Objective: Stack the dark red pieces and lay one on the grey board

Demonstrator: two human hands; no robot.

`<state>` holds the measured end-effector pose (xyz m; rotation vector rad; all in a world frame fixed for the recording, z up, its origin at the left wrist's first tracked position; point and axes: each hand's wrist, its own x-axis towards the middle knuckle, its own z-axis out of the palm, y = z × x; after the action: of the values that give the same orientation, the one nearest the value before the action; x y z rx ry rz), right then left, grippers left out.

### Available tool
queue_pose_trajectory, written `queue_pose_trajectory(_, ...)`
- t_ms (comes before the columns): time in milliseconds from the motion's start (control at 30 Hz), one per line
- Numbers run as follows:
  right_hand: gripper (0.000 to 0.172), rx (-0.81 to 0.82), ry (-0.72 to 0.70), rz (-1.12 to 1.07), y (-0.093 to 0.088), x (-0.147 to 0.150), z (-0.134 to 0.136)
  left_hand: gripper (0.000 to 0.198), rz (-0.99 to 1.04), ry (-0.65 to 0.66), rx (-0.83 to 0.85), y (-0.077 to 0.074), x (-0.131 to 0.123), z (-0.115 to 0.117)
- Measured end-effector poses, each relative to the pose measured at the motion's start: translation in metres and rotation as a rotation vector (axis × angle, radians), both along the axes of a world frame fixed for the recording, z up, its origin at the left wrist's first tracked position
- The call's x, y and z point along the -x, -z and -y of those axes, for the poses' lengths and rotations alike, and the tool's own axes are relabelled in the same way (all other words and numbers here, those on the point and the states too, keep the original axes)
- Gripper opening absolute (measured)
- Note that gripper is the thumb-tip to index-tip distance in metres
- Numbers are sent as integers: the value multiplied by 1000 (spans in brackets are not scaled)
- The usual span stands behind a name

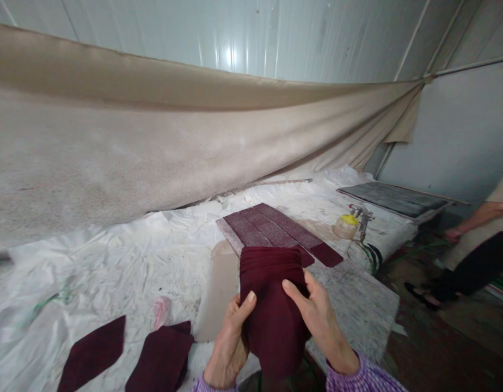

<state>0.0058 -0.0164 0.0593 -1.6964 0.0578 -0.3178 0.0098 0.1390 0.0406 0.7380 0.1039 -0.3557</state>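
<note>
Holding the maroon cloth (271, 321) evenly is judged to matter most in this handling. It is best gripped at matching heights by the left hand (229, 343) and the right hand (320, 316), with light pressure so that no fresh crease is pressed in. Thumbs should be laid flat rather than dug in, and the ridged upper edge should be squared with small nudges, since the layers could slip if one side were pulled harder. Support from beneath may be needed for the lower end.

Both hands are partly curled, and the cloth is gripped between them, one at each side. A thumb is laid over the front by each; most fingers are hidden behind, so their exact spread cannot be told.

The cloth is held up at the lower middle of the frame, before the white-covered tabletop (173, 256). Its colour is deep and matt. Several bands are stacked along its top, and a smoother face is seen below, rounded at the bottom. Whether one folded length or several pieces are held cannot be told. Similar loose pieces (94, 354) are laid at the lower left, and speckled panels (259, 228) near the centre.
</note>
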Motion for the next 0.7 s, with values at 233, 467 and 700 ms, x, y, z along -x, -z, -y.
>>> queue_pose_trajectory(233,56,125,164,129,17,-5,-4,26,9,106,128,0,-6,7)
queue_pose_trajectory(467,43,378,58,233,0,4,9,31,-29,115,149,-11,-3,0)
queue_pose_trajectory(700,35,186,-111,18,-20,13,10,28,39,129,190,-11,3,-11)
